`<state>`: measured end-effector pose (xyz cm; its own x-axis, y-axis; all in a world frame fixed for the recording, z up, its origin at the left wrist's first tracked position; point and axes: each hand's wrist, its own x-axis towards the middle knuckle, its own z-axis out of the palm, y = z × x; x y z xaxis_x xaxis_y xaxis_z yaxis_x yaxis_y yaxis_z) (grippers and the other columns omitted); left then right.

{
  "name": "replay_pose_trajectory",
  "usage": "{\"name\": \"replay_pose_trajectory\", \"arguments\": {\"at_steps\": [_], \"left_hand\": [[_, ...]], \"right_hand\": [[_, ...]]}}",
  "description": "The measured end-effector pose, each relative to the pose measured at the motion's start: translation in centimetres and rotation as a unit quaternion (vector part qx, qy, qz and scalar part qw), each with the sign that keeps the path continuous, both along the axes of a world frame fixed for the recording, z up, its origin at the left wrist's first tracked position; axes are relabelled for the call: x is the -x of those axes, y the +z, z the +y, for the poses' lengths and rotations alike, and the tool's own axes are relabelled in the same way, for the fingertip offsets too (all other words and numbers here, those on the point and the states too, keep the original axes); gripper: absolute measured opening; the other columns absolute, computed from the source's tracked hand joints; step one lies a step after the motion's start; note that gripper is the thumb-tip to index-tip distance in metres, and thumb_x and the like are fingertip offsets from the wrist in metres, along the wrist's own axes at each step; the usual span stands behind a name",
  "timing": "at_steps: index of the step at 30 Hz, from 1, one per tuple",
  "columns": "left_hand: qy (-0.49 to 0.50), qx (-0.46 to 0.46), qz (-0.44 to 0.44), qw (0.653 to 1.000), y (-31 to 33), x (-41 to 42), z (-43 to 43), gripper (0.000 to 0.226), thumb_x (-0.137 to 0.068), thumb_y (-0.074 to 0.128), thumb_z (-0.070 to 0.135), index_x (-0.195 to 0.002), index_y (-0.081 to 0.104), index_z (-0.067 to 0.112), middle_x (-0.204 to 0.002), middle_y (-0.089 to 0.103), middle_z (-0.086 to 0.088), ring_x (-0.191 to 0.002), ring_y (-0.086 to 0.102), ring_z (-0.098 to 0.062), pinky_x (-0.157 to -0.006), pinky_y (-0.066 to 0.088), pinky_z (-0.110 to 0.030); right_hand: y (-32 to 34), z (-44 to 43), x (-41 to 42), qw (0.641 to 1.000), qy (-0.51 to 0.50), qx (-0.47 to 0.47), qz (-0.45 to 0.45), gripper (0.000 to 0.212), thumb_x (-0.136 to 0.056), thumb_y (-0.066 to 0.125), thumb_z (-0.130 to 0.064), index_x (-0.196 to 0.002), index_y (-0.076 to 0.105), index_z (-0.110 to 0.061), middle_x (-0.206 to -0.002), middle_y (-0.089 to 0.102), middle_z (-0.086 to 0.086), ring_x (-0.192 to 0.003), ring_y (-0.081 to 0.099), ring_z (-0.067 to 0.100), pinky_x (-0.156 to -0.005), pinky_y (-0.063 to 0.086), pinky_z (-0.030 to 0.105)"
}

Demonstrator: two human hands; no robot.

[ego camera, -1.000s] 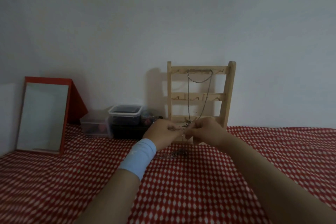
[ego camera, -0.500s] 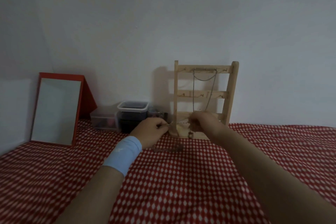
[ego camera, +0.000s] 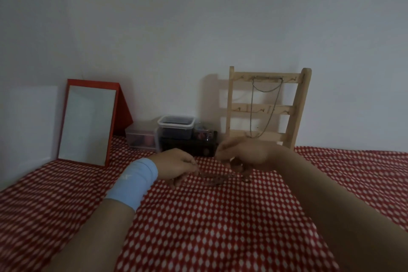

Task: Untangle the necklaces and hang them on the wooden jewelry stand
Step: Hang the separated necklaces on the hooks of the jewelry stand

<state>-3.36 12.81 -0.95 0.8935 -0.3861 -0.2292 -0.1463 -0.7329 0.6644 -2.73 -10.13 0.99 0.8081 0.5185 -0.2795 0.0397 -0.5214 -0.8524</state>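
Fingers of the left hand [ego camera: 176, 165] and right hand [ego camera: 247, 154] are pinching 1 necklace [ego camera: 212, 176] low at the checked cloth [ego camera: 209, 227]. Behind, 1 chain [ego camera: 252, 106] is hanging from the top rail of 1 wooden stand [ego camera: 300, 104].

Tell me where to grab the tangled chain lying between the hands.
Pinch the chain from above at its loose middle stretch: it lies low across the cloth between the left hand and right hand, which hold either end. A light grip there looks least likely to tighten the tangle.
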Motion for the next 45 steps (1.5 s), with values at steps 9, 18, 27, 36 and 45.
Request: {"name": "replay_pose_trajectory", "arguments": {"at_steps": [9, 18, 27, 36, 45], "left_hand": [[-0.026, -0.076, -0.086, 0.993, -0.3, -0.2, 0.6, 0.022, -0.089, 0.066, 0.027, -0.110, 0.073, 0.025, -0.102, 0.067, 0.015, -0.092, 0.060, 0.001, -0.096, 0.046, -0.020], [-0.029, -0.173, -0.149, 0.973, -3.9, -3.8, -4.1, 0.016, -0.087, 0.066, 0.025, -0.095, 0.077, 0.015, -0.099, 0.071, -0.002, -0.094, 0.066, -0.022, -0.091, 0.052, -0.034], [0.083, 0.207, -0.077, 0.972, -2.8, -5.1, -4.6, 0.018, -0.097, 0.054, 0.024, -0.086, 0.067, 0.019, -0.094, 0.070, -0.004, -0.093, 0.065, -0.022, -0.089, 0.050, -0.036], [0.037, 0.256, -0.095, 0.961, 1.7, -4.6, -7.1, 0.020, -0.100, 0.050, 0.020, -0.082, 0.059, 0.016, -0.055, 0.041, 0.005, -0.046, 0.036, -0.010, -0.048, 0.031, -0.025], [-0.010, 0.089, -0.150, 0.985, 3.5, -5.1, -8.6, 0.035, -0.099, 0.049, 0.038, -0.067, 0.058, 0.028, -0.051, 0.050, 0.016, -0.050, 0.043, -0.003, -0.053, 0.034, -0.023]], "right_hand": [[-1.2, 0.0, -0.1, 0.986, -0.024, 0.130, -0.105, 0.015, -0.100, 0.062, -0.021, -0.107, 0.075, -0.024, -0.104, 0.077, -0.003, -0.095, 0.074, 0.014, -0.084, 0.060, 0.027], [-5.6, 2.0, -2.5, 0.916, -0.064, 0.306, -0.253, 0.021, -0.087, 0.077, -0.037, -0.103, 0.081, -0.023, -0.102, 0.074, -0.006, -0.094, 0.067, 0.010, -0.093, 0.057, 0.033], [-4.3, 0.0, -2.2, 0.976, -0.157, 0.016, -0.150, 0.037, -0.108, 0.042, -0.032, -0.101, 0.070, -0.010, -0.098, 0.072, 0.006, -0.090, 0.067, 0.018, -0.086, 0.054, 0.033], [-1.6, -3.3, -1.5, 0.960, -0.126, -0.250, -0.026, 0.040, -0.108, 0.039, -0.043, -0.081, 0.050, -0.016, -0.068, 0.049, 0.002, -0.062, 0.053, 0.020, -0.069, 0.050, 0.037], [-1.9, -8.3, -1.7, 0.981, -0.141, -0.081, -0.106, 0.044, -0.101, 0.058, -0.042, -0.097, 0.069, 0.000, -0.078, 0.068, 0.002, -0.066, 0.059, 0.017, -0.059, 0.048, 0.027]]}}
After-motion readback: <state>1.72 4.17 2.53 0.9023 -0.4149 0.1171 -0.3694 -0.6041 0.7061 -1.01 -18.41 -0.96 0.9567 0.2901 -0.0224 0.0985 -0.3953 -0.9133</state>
